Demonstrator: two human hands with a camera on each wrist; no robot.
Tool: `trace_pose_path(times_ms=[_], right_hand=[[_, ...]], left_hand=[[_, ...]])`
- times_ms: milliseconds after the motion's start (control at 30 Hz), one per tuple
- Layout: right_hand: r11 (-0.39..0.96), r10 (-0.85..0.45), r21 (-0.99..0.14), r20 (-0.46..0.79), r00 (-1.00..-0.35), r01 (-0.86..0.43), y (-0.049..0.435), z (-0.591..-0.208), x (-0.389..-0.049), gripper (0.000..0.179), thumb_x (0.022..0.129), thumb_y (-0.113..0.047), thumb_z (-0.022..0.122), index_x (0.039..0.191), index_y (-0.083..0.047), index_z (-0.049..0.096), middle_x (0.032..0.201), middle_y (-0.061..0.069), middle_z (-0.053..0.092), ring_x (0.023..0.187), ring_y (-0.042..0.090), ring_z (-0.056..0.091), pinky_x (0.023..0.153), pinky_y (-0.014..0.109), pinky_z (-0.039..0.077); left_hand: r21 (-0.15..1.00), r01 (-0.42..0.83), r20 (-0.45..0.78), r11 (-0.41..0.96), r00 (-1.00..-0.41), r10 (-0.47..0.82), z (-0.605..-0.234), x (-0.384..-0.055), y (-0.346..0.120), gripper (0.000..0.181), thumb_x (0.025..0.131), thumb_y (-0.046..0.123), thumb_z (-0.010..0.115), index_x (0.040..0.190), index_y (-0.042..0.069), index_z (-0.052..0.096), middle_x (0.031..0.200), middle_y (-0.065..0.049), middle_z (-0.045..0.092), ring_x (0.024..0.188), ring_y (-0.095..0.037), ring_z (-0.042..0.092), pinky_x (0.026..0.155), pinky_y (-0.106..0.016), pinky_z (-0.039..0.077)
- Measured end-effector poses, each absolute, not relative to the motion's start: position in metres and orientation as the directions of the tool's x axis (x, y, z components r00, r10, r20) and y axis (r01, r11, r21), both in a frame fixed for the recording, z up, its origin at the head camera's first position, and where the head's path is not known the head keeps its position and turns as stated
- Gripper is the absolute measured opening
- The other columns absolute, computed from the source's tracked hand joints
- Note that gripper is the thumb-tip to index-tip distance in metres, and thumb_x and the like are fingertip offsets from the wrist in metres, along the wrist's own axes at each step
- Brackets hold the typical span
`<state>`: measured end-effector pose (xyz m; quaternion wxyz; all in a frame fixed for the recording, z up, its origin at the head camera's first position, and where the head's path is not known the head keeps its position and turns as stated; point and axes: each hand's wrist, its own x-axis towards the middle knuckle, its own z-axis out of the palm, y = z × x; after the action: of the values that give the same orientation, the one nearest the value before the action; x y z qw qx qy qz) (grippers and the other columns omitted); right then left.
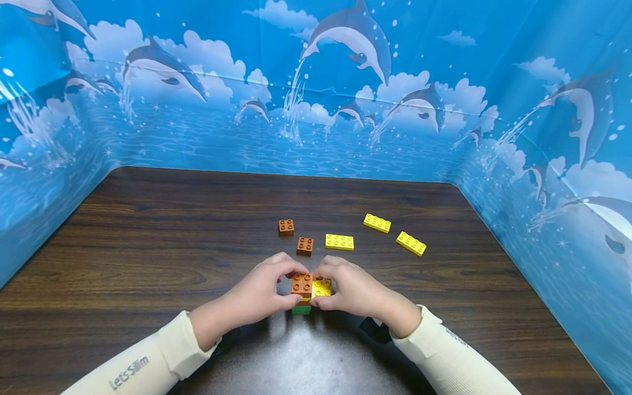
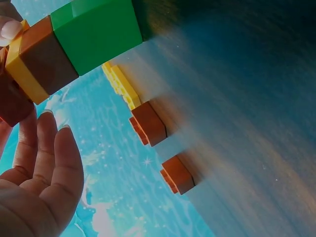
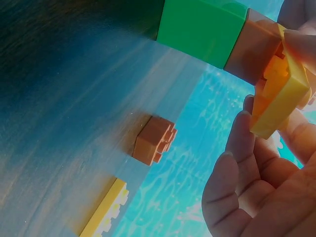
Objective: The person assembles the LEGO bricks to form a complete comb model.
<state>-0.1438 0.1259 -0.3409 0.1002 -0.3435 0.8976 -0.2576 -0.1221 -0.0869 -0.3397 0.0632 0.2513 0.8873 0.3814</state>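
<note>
Stack of blocks [image 1: 302, 295] stands upright on the dark wooden bench [image 1: 148, 247], between the person's two hands. Order from the base: green block [image 2: 98, 37], brown block [image 2: 50, 57], yellow plate [image 1: 323, 287], top brick [image 1: 302, 284], also brown. Yellow plate overhangs toward the person's right; top brick sits on its left part. Left hand [image 1: 266, 286]: thumb and fingers grasping the top brick. Right hand [image 1: 351, 286]: thumb and fingers pinching the plate's overhanging end. Beyond the hands lie two loose brown bricks [image 1: 286, 228] and three loose yellow plates [image 1: 339, 242]. Dolphin-printed backdrop [image 1: 296, 148] borders the bench.
</note>
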Motion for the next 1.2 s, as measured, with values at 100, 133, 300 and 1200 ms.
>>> trace_pose_path(times_ms=[100, 133, 300, 1200], right_hand=[[0.634, -0.667, -0.529, -0.006, -0.745, -0.564, 0.1260, -0.3409, -0.1440, 0.032, 0.080, -0.020, 0.079, 0.110, -0.011, 0.070, 0.095, -0.005, 0.055, 0.081, 0.016, 0.052, 0.067, 0.022, 0.047], [0.635, -0.667, -0.528, -0.006, -0.745, -0.564, 0.1260, -0.3409, -0.1441, 0.033, 0.080, -0.021, 0.079, 0.110, -0.011, 0.070, 0.095, -0.005, 0.055, 0.081, 0.016, 0.052, 0.067, 0.022, 0.047], [0.638, -0.666, -0.523, -0.007, -0.746, -0.565, 0.1264, -0.3414, -0.1444, 0.035, 0.081, -0.022, 0.079, 0.112, -0.011, 0.070, 0.096, -0.005, 0.056, 0.082, 0.013, 0.051, 0.068, 0.022, 0.047], [0.630, -0.655, -0.503, 0.064, -0.753, -0.591, 0.1292, -0.3425, -0.1398, 0.039, 0.084, -0.028, 0.076, 0.117, -0.011, 0.065, 0.101, -0.005, 0.060, 0.089, 0.011, 0.052, 0.077, 0.029, 0.048]], left_hand=[[0.703, 0.394, 0.074, 0.592, -0.868, 0.491, -0.3387, -0.1221, -0.0864, 0.032, 0.082, 0.011, 0.075, 0.112, 0.015, 0.066, 0.100, 0.005, 0.054, 0.096, -0.015, 0.053, 0.082, -0.037, 0.049], [0.699, 0.394, 0.072, 0.597, -0.869, 0.489, -0.3384, -0.1222, -0.0862, 0.032, 0.082, 0.011, 0.075, 0.112, 0.015, 0.066, 0.100, 0.005, 0.054, 0.096, -0.015, 0.053, 0.082, -0.037, 0.049], [0.684, 0.384, 0.056, 0.621, -0.876, 0.479, -0.3366, -0.1229, -0.0845, 0.031, 0.080, 0.011, 0.076, 0.110, 0.015, 0.067, 0.098, 0.005, 0.054, 0.095, -0.015, 0.053, 0.083, -0.037, 0.049], [0.708, 0.350, 0.014, 0.613, -0.875, 0.484, -0.3368, -0.1274, -0.0836, 0.033, 0.079, 0.011, 0.078, 0.110, 0.013, 0.066, 0.098, 0.004, 0.054, 0.093, -0.014, 0.052, 0.082, -0.035, 0.048]])
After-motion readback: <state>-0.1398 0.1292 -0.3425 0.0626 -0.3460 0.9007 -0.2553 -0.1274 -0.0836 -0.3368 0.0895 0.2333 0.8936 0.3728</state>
